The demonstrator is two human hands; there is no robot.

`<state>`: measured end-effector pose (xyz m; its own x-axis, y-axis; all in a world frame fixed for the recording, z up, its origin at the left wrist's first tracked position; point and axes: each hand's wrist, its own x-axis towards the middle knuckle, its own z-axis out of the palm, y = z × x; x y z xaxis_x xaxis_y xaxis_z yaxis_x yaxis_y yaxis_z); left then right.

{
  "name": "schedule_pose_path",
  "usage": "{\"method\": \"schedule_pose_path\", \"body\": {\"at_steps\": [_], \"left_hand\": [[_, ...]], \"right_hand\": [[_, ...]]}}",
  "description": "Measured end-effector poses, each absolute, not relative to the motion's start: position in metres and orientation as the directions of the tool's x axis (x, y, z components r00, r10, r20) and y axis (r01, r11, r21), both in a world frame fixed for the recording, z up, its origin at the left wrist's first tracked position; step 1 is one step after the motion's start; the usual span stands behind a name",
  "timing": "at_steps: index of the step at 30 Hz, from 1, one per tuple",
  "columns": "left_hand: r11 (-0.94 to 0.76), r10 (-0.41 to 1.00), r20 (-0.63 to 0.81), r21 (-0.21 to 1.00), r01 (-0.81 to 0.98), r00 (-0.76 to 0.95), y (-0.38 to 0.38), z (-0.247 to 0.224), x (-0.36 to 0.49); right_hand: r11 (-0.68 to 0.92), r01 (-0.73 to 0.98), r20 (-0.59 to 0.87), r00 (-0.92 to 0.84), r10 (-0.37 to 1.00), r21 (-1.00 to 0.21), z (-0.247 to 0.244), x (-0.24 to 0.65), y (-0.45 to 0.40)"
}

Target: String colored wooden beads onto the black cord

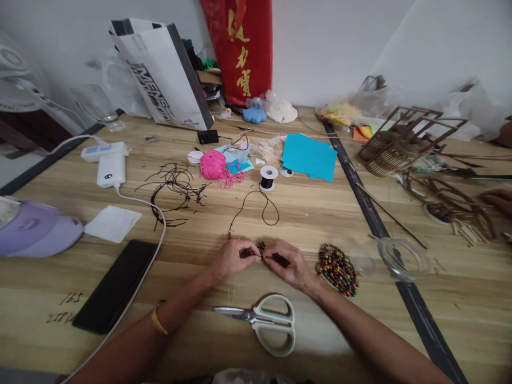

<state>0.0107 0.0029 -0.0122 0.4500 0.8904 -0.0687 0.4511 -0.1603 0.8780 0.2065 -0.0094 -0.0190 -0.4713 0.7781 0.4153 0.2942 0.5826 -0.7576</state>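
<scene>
My left hand [237, 258] and my right hand [291, 263] meet fingertip to fingertip above the table. The left fingers pinch a thin black cord [242, 209], which carries a few small beads [229, 234] beside that hand. At my right fingertips is a tiny orange spot that looks like a bead. Dark beads [261, 246] show just behind the fingertips, partly hidden. The cord loops back toward a white spool [269, 173] wound with black cord. To the right lies a heap of multicoloured beads [338, 270]. Scissors with pale handles [275, 321] rest open below my hands.
On the left are a black phone [116, 285], a white cable, a power bank [111, 169] and cut black cords [174, 186]. Pink yarn [213, 165] and blue sheets [310, 157] lie behind. A clear round lid [402, 258] is right; another person's hand [498, 200] shows at the edge.
</scene>
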Motion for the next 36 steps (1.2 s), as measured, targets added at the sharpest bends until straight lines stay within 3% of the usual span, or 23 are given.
{"method": "schedule_pose_path", "body": {"at_steps": [36], "left_hand": [[-0.178, 0.87, -0.061, 0.886, 0.428, 0.488, 0.0056, -0.0121, 0.009]], "right_hand": [[0.634, 0.302, 0.432, -0.524, 0.734, -0.712, -0.0145, 0.2054, -0.0092]]}}
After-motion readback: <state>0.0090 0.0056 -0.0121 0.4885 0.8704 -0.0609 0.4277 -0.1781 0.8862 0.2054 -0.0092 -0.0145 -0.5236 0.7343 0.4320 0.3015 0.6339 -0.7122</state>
